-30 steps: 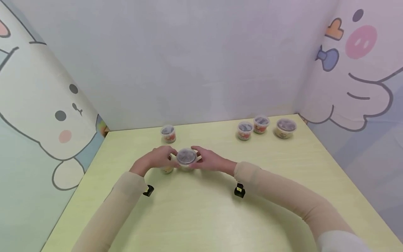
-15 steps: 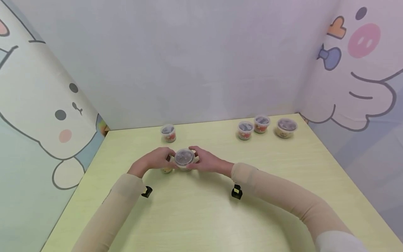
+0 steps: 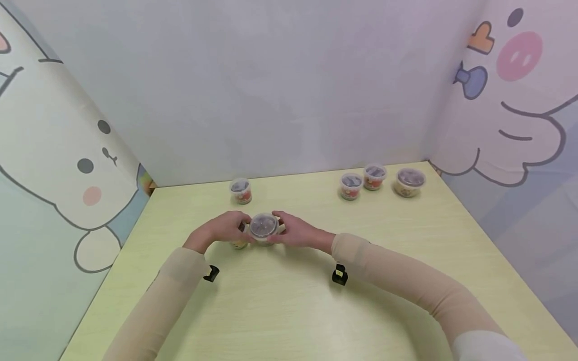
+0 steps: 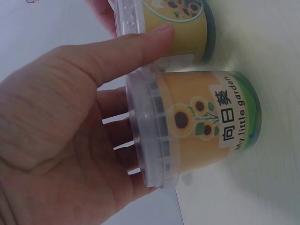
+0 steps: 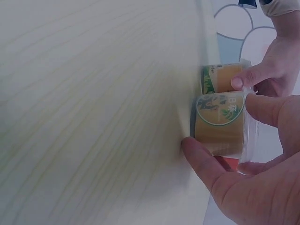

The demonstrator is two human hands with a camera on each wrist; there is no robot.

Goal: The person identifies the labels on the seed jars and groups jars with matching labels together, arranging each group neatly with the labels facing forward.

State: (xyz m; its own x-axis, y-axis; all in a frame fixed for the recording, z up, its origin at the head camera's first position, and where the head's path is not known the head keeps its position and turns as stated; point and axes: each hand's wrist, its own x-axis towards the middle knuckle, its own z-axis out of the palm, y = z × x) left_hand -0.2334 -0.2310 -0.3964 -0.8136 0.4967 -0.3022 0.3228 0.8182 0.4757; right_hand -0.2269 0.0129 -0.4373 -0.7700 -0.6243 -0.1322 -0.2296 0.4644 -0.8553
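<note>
1. My left hand [image 3: 225, 228] curls round the small sunflower cup [image 4: 201, 122], fingers behind its clear lid and thumb along the side facing its neighbour; I can't tell whether that thumb touches the larger tub [image 3: 264, 226] as well.
2. My right hand [image 3: 298, 230] pinches that larger tub, thumb and fingers on opposite sides.
3. Both containers are upright, side by side, toward the left of the tabletop [image 3: 271, 311], with the cup on my left; I can't make out whether the tub's base touches the wood.
4. Behind them, near the back edge, I see a lone red-labelled cup [image 3: 241, 191].
5. At the back right I have two more red-labelled cups [image 3: 351, 186] close together, with a wide tub [image 3: 410, 183] just to their right.
</note>
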